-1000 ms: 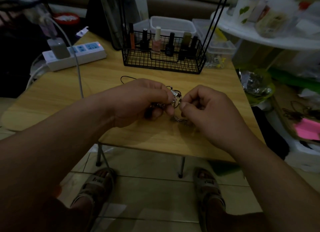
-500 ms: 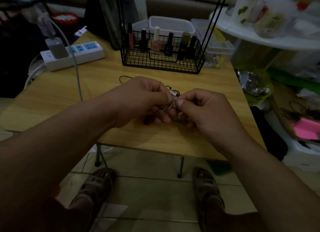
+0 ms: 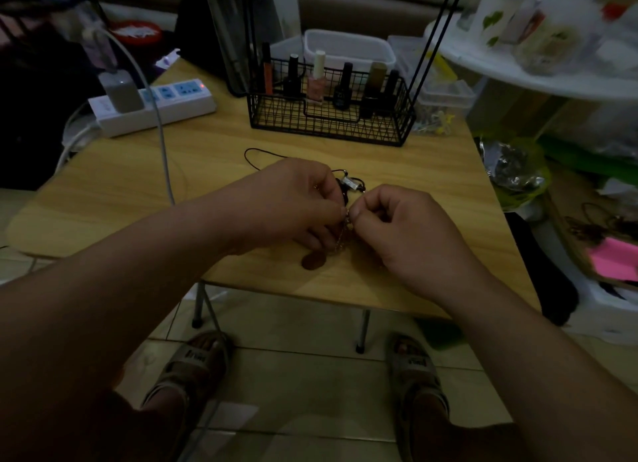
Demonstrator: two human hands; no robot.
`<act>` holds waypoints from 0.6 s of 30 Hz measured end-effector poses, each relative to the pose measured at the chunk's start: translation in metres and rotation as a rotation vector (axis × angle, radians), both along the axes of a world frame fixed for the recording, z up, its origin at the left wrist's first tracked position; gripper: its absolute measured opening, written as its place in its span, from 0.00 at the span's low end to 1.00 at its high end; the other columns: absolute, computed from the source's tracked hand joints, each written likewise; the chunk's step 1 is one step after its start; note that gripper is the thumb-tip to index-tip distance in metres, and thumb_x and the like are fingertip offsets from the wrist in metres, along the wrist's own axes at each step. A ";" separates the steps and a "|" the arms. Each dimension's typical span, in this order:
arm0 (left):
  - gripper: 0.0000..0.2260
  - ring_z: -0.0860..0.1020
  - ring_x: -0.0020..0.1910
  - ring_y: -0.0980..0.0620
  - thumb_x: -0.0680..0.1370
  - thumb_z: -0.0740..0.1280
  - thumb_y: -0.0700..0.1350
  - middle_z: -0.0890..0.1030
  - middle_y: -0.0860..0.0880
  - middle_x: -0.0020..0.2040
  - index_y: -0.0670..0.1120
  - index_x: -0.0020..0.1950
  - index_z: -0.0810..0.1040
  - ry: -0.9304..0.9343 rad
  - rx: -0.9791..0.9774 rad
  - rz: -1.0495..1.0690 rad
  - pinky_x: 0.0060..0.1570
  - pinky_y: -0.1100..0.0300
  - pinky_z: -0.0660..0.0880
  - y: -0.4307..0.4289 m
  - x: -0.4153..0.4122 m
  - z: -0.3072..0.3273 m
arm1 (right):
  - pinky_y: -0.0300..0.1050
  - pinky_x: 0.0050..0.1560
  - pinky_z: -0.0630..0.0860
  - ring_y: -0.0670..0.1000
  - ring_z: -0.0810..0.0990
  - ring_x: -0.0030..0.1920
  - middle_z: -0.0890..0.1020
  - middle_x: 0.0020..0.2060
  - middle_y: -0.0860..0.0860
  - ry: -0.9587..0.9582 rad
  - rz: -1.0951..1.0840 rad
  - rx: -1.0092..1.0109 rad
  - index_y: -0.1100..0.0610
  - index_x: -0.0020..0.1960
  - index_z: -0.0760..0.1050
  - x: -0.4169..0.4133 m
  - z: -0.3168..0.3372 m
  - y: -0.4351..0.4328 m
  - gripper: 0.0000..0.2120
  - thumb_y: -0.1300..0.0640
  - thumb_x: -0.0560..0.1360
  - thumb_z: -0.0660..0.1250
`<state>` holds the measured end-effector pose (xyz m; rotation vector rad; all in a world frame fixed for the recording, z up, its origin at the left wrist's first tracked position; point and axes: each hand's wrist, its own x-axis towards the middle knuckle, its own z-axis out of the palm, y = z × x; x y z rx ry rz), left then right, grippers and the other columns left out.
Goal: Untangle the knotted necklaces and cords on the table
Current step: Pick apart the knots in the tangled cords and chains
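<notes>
Right, fingertips [image 3: 356, 216] curled in tight at centre frame: the left hand [image 3: 293, 206] and right hand [image 3: 404, 230], nearly touching, each pinch a thin silver chain [image 3: 340, 241] between thumb and forefinger. The chain hangs toward the wooden table [image 3: 121, 199]. A black cord [image 3: 262, 152] loops out behind the left hand. Above stands a wire basket [image 3: 331, 127] of bottles, with a power strip [image 3: 179, 104] upper left.

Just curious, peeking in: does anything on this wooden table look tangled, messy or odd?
Yes: the thin silver chain and thin black cord are snarled together between the left hand and right hand, both pinching the chain. Nothing looks spilled; a dark round patch on the wooden table is unclear.
</notes>
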<state>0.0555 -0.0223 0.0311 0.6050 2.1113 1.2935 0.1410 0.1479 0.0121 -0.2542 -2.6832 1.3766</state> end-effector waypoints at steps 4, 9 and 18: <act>0.03 0.88 0.44 0.49 0.80 0.71 0.39 0.88 0.44 0.43 0.42 0.53 0.80 0.003 -0.002 -0.011 0.50 0.51 0.85 -0.001 0.000 -0.001 | 0.30 0.30 0.69 0.37 0.77 0.30 0.82 0.31 0.40 0.001 0.005 -0.011 0.51 0.45 0.82 -0.001 -0.001 0.000 0.06 0.55 0.80 0.69; 0.02 0.88 0.43 0.49 0.81 0.69 0.37 0.88 0.44 0.42 0.42 0.53 0.79 0.034 0.004 0.001 0.48 0.53 0.86 0.000 0.002 -0.001 | 0.33 0.32 0.73 0.38 0.78 0.31 0.83 0.33 0.43 -0.006 -0.003 -0.019 0.50 0.45 0.82 -0.002 0.000 -0.001 0.06 0.53 0.80 0.69; 0.02 0.88 0.45 0.47 0.82 0.69 0.38 0.88 0.43 0.44 0.41 0.54 0.80 0.007 0.029 -0.013 0.49 0.54 0.85 -0.001 -0.001 -0.003 | 0.59 0.44 0.82 0.54 0.84 0.40 0.86 0.38 0.50 -0.035 -0.020 -0.063 0.49 0.45 0.83 -0.001 0.005 -0.004 0.06 0.52 0.80 0.69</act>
